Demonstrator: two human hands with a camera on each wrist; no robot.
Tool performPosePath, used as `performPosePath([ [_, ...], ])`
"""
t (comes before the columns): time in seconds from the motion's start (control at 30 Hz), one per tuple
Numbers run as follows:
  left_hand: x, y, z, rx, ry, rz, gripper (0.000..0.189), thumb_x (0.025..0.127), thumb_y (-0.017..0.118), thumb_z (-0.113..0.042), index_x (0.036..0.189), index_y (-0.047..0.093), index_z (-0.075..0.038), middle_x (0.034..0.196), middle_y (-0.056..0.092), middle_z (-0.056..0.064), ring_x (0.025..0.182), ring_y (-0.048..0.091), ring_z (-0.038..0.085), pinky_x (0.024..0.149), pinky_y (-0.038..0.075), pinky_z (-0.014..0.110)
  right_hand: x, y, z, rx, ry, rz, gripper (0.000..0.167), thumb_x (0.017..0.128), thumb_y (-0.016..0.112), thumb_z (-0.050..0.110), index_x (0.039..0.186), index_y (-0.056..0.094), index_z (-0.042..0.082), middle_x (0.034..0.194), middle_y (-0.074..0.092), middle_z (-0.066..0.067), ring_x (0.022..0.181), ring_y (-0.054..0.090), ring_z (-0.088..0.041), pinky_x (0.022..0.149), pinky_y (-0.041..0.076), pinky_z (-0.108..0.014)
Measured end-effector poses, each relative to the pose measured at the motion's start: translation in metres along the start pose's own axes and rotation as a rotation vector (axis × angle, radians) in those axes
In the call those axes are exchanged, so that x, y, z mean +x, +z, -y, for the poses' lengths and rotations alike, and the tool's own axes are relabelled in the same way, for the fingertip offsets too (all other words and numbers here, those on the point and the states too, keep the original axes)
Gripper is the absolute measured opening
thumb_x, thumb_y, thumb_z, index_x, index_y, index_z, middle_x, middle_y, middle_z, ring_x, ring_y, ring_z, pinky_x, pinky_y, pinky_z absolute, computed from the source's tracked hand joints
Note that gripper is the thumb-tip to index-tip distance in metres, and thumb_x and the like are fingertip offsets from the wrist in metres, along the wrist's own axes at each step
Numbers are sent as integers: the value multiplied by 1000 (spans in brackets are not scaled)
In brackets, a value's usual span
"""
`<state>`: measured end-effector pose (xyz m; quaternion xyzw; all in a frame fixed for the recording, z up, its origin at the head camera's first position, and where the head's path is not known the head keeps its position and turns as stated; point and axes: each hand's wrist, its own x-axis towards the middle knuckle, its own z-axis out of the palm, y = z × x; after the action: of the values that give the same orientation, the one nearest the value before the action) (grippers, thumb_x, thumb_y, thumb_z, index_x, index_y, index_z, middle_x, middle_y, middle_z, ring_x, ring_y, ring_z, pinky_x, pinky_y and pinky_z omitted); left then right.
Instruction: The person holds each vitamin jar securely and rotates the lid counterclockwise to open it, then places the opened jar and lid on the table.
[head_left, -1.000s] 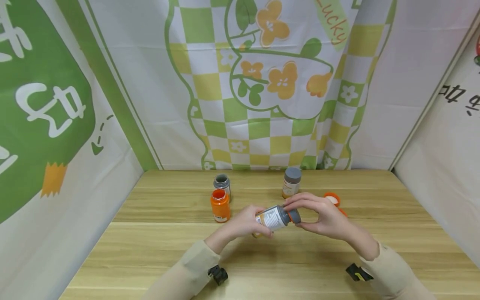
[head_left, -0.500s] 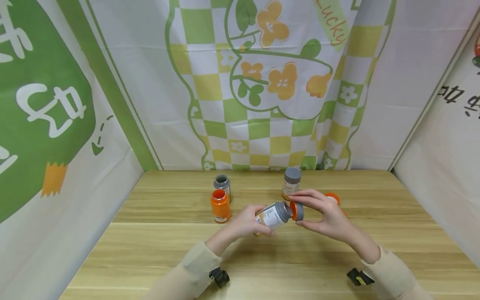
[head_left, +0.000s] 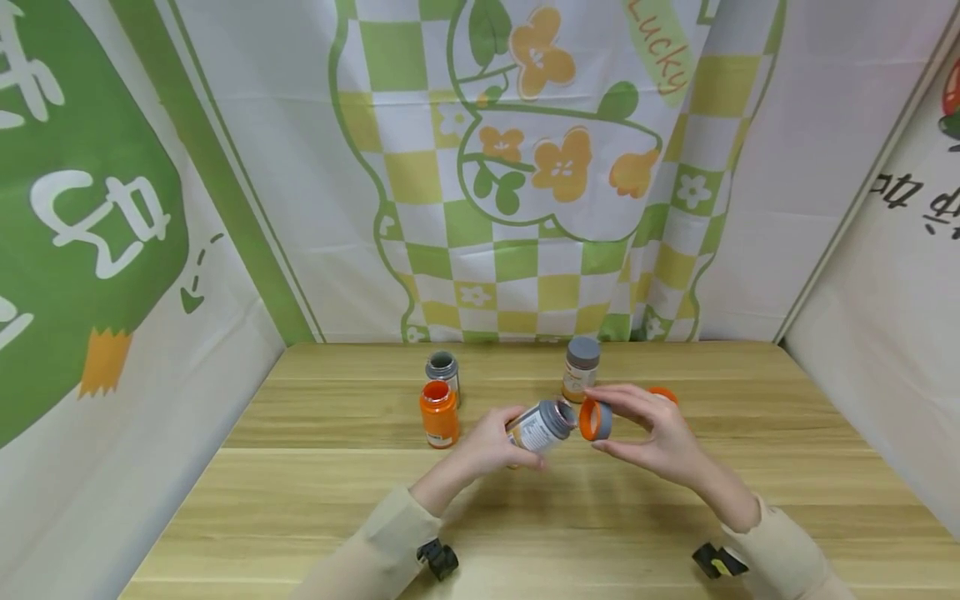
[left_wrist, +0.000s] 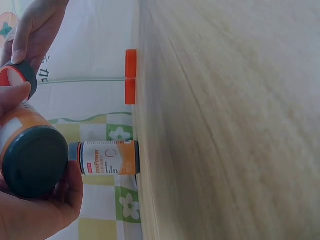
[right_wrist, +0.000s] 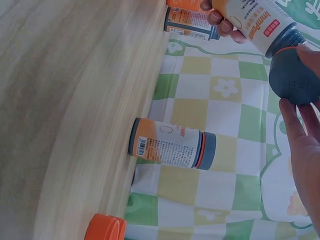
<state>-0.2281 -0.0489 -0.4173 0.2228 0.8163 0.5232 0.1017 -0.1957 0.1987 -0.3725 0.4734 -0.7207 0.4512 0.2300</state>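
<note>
My left hand (head_left: 495, 446) grips a white and orange pill bottle (head_left: 534, 429) with a dark grey neck. The bottle is tilted, its uncovered mouth facing right. Between the thumb and fingers of my right hand (head_left: 663, 433) is a grey screw cap (head_left: 604, 421) with an orange inside, turned toward the bottle mouth and a small gap away in the head view. From the right wrist, the cap's grey top (right_wrist: 294, 77) shows close beside the tilted bottle (right_wrist: 252, 22). The left wrist view shows the bottle's dark base (left_wrist: 35, 161).
A capped grey-lidded bottle (head_left: 581, 371) stands behind my hands. To the left, an uncapped orange bottle (head_left: 439, 417) stands in front of an uncapped grey-necked bottle (head_left: 442, 367). Orange caps (left_wrist: 130, 63) lie on the wooden table (head_left: 315, 483), partly behind my right hand. Printed curtains enclose the table.
The grey cap has come off the bottle mouth and moved slightly right, turning so its orange inside shows. My left hand keeps holding the bottle, now with its mouth tipped a little further up.
</note>
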Motion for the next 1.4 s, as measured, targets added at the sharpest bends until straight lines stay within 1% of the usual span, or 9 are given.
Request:
performPosePath([
  [0.13,0,-1,1,27,26,-33,54,61,85,-20,110,64,-10,94,66,2,81,57,13,69,49,30,-3,1,-1,33,31,-12,62,56,77,-22,115,57,-16,109,61,-27,105,63,-24,89,49,-22],
  [0.23,-1,-2,1,17,31,-45,55,61,85,-19,111,64,-10,95,67,1,83,58,12,74,49,30,-5,1,-1,52,69,-13,61,60,76,-21,117,56,-15,113,61,-23,107,62,-22,90,49,-22],
  [0.3,-2,-3,0,13,32,-53,55,61,85,-19,111,64,-10,95,67,1,83,58,12,75,49,30,-6,1,-2,67,89,-17,60,61,75,-21,118,56,-15,114,60,-23,109,61,-21,90,49,-23],
  [0.43,-3,-4,0,15,33,-72,55,61,86,-19,111,65,-12,95,68,1,84,59,12,76,49,31,-12,2,-10,111,109,-35,61,61,74,-23,118,54,-16,114,56,-30,110,60,-21,88,51,-26],
  [0.6,-2,-5,3,37,19,-92,57,61,87,-20,113,64,-13,99,67,1,88,58,14,79,48,34,-22,3,-23,153,148,-48,64,62,73,-23,121,53,-13,118,52,-28,112,57,-20,85,53,-28],
  [0.77,-3,-5,6,39,5,-109,59,61,87,-20,115,63,-13,102,67,2,92,59,16,84,48,37,-27,2,-29,158,160,-37,64,65,73,-20,124,51,-13,123,50,-29,116,55,-20,86,53,-29],
  [0.93,-5,-6,7,48,0,-123,59,61,87,-20,114,62,-13,102,67,2,92,60,16,85,48,38,-29,1,-32,159,170,-27,63,66,72,-20,125,51,-12,123,51,-31,115,57,-20,86,52,-28],
  [1.23,-10,-9,8,-6,32,-116,58,63,86,-15,115,61,-10,104,67,5,93,61,16,86,49,37,-33,3,-31,155,195,-35,60,66,74,-17,123,54,-10,120,56,-29,109,61,-21,84,52,-26],
  [1.4,-14,-11,7,-15,42,-131,60,63,85,-9,118,60,-9,107,67,6,94,61,17,87,49,38,-35,3,-26,144,238,-31,59,69,76,-11,124,54,-7,120,56,-28,110,60,-19,86,52,-26],
])
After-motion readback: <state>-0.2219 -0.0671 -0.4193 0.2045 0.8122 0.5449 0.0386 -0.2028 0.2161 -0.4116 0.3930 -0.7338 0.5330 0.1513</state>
